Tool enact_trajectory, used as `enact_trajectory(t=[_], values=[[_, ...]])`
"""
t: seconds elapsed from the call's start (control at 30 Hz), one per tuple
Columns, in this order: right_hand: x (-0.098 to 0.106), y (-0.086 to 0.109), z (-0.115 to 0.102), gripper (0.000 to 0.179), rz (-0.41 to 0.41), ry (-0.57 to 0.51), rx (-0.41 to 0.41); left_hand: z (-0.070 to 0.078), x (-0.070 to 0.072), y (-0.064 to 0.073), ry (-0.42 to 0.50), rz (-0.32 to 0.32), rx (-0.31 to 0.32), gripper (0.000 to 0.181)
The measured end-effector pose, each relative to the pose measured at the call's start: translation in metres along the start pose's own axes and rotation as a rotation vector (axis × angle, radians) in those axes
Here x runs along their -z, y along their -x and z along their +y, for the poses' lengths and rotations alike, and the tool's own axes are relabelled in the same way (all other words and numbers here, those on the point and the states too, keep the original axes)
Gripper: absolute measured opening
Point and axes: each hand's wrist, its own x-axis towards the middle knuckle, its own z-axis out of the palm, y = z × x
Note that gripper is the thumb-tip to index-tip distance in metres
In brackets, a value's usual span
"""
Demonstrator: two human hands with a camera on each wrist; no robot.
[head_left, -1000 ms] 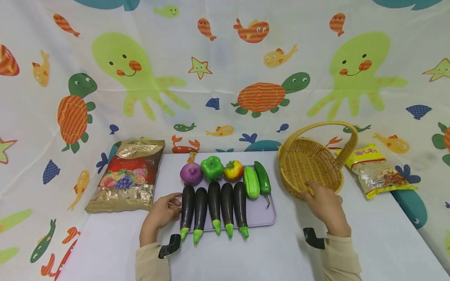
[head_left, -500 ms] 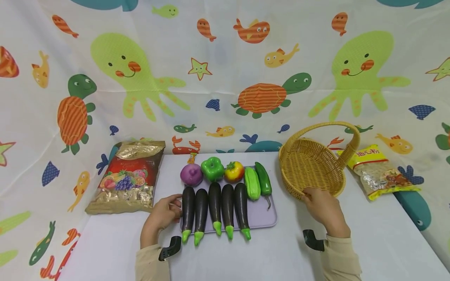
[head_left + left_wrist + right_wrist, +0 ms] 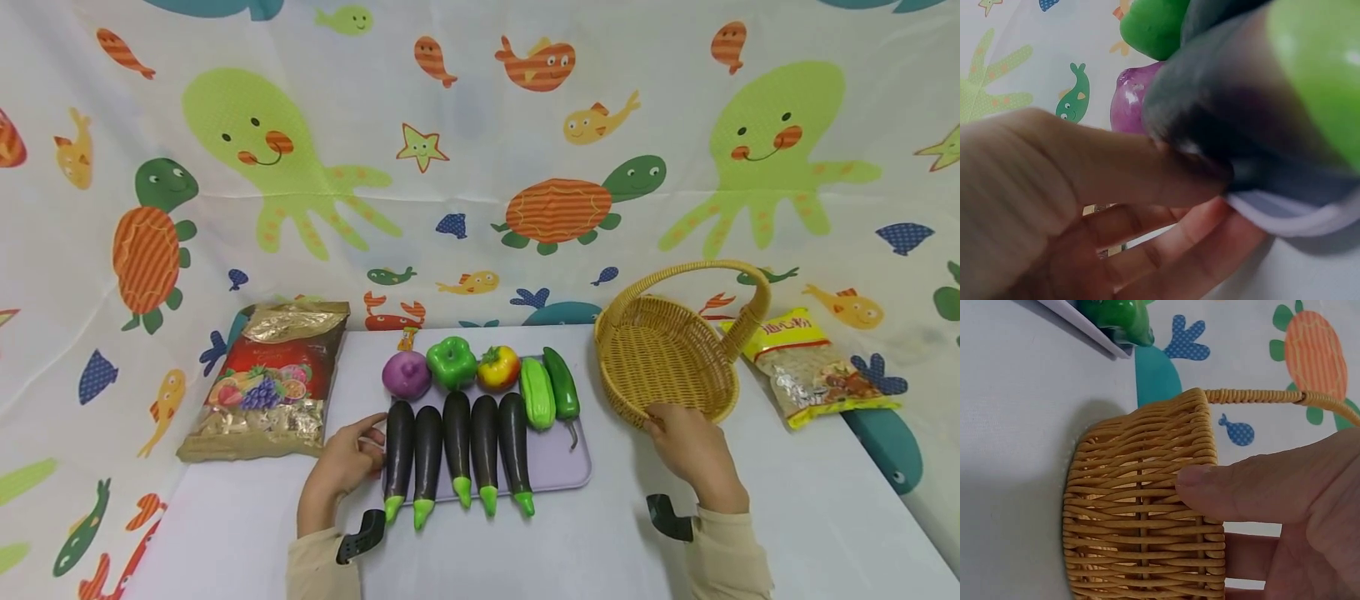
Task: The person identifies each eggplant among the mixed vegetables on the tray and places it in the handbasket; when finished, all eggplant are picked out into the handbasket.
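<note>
A lilac tray [image 3: 558, 462] bears several dark eggplants [image 3: 456, 446] with green stem ends. Behind them are an onion [image 3: 406, 375], a green bell pepper [image 3: 452, 362] and a red-yellow tomato-like piece [image 3: 498, 368]; a cucumber [image 3: 537, 392] and a green chili pepper [image 3: 562, 385] lie at the right. My left hand [image 3: 348, 458] grips the tray's left edge beside the outermost eggplant, thumb above and fingers below in the left wrist view. With my right hand [image 3: 693, 454] I pinch the near rim of a wicker basket [image 3: 1141, 531], thumb outside, fingers inside.
A red-and-gold snack bag [image 3: 270, 375] lies at the back left. Right of the basket is a yellow-and-clear food packet [image 3: 817, 367]. A curtain [image 3: 480, 150] printed with sea animals hangs behind the white table [image 3: 525, 550].
My right hand's fingers have come from reaching over the basket to a pinch on its near rim. The left hand stays at the tray's edge. The head view shifts slightly.
</note>
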Motion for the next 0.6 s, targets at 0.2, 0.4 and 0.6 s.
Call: enact_trajectory(t=[0.2,0.4,0.6], values=[[-0.001,0.0013,0.0007,0.025,0.003,-0.001,0.003,0.0003,-0.0003,0.0008,-0.005,0.004,0.006,0.07],[-0.0029,0.0029,0.0015,0.025,0.006,0.002,-0.008,-0.0002,-0.0002,0.002,-0.004,0.001,0.008,0.071],[-0.0008,0.0036,0.0015,0.023,0.007,-0.002,0.011,-0.0009,-0.0013,0.0017,-0.025,0.007,0.002,0.071]])
